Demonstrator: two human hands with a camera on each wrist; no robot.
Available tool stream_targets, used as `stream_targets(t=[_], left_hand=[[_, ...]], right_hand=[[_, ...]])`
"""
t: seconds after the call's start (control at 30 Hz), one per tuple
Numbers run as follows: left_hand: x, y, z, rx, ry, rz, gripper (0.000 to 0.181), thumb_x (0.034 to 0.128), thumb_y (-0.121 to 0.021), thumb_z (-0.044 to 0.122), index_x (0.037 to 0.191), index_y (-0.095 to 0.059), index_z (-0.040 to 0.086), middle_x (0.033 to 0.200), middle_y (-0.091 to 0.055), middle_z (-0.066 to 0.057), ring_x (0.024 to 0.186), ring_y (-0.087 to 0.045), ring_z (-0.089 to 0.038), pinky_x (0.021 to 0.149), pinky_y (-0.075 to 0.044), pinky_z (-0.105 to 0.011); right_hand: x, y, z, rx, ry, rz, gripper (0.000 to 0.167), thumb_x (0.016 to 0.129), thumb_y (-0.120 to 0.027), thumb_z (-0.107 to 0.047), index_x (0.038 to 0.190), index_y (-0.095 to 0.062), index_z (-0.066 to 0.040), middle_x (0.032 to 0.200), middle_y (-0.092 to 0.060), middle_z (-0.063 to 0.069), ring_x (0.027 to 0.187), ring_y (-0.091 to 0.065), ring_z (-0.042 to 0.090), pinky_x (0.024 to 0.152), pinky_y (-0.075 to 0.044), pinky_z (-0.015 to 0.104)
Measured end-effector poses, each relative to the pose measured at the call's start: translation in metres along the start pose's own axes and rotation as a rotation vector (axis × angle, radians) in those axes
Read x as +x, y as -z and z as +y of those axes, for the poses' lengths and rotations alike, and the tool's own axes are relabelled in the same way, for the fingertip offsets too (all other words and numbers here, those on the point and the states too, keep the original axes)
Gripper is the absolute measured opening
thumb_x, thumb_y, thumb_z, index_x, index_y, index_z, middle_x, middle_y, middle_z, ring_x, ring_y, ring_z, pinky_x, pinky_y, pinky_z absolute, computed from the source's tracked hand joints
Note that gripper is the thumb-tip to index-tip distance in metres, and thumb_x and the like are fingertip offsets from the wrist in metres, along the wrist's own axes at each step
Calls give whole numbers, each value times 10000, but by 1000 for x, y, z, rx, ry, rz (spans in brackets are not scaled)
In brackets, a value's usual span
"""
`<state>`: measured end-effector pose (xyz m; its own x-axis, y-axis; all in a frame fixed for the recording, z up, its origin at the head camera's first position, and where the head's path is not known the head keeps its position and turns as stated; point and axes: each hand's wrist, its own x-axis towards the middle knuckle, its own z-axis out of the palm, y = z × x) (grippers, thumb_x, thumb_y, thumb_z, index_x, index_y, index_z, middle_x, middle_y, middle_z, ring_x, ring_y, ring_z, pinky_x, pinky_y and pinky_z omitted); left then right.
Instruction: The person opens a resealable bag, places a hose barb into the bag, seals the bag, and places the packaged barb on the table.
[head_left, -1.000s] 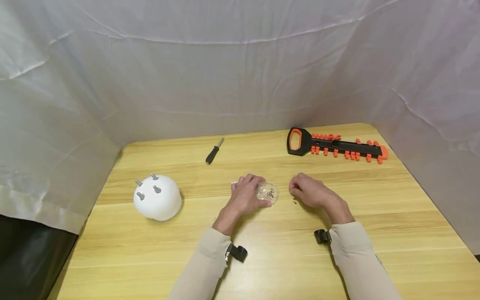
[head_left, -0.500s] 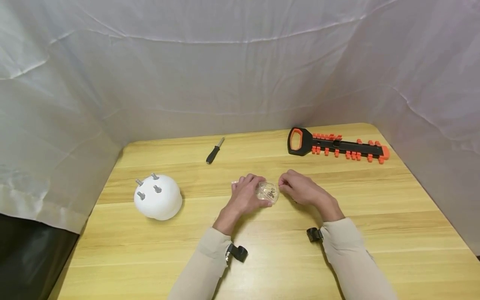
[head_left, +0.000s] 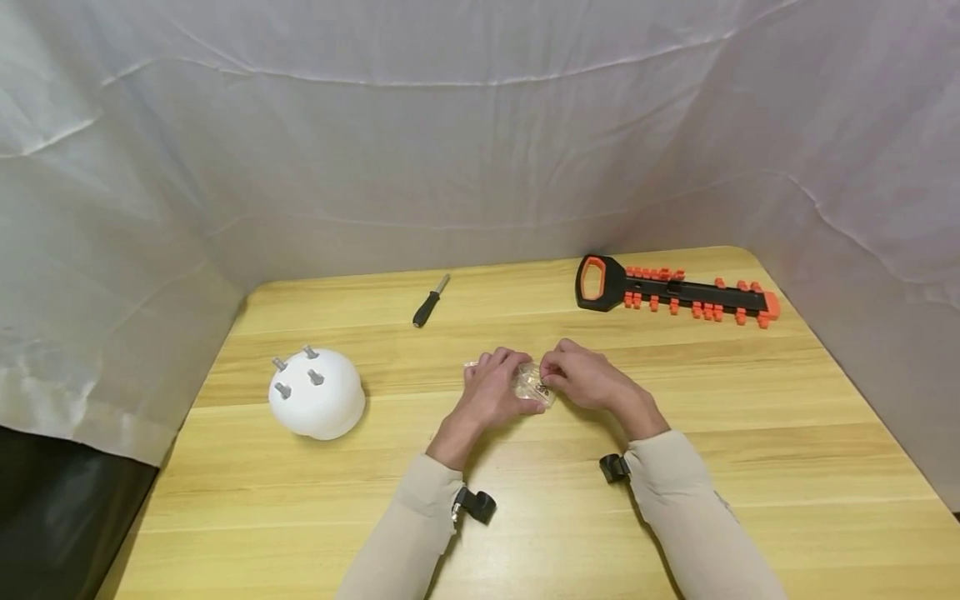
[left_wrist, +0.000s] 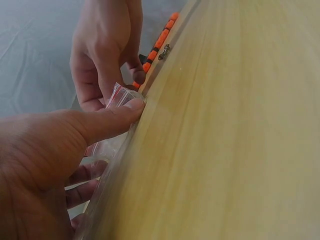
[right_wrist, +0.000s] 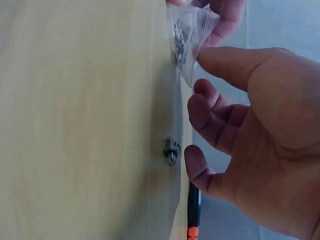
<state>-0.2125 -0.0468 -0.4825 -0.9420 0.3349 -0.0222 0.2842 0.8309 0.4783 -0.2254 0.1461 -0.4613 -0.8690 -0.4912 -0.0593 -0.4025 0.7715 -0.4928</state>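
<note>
A small clear plastic bag [head_left: 531, 385] lies in my left hand's [head_left: 495, 390] grip, thumb on its near side. Small metal pieces show through the plastic bag [right_wrist: 189, 37] in the right wrist view. My right hand [head_left: 592, 379] is at the bag's right edge, its thumb and a finger pinching the plastic; whether a small piece is also between them is hidden. Its other fingers curl loosely beside the bag. Loose metal pieces [right_wrist: 171, 151] rest on the table below those fingers, and the left wrist view shows the metal pieces [left_wrist: 164, 52] too.
A white rounded object [head_left: 318, 400] with several grey pegs sits at the left. Farther back lies a screwdriver [head_left: 431, 302] with a black handle. A black and orange handled rack [head_left: 697, 293] is at the back right, before the grey cloth [head_left: 465, 158].
My right hand has moved left from beside the loose pieces to the bag's edge. My left hand has stayed in place around the bag.
</note>
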Motion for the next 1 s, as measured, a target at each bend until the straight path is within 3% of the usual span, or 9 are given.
stream_targets(t=[0.47, 1.0], left_hand=[[0, -1, 0, 1, 2, -1, 771, 690, -820, 515, 1351, -516, 258, 1303, -540, 51, 1115, -456, -170, 953, -312, -406], [0, -1, -1, -12, 6, -1, 763, 685, -831, 491, 1341, -521, 254, 1305, -544, 39, 1144, -461, -185, 994, -306, -428]], right_hand=[[-7, 4, 5, 22, -54, 18, 105, 962, -586, -215, 1004, -681, -198, 970, -557, -15, 843, -527, 153, 780, -439, 377], [-29, 16, 28, 51, -77, 31, 97, 931, -625, -161, 1016, -667, -142, 954, -598, 19, 883, -568, 162, 835, -481, 400]])
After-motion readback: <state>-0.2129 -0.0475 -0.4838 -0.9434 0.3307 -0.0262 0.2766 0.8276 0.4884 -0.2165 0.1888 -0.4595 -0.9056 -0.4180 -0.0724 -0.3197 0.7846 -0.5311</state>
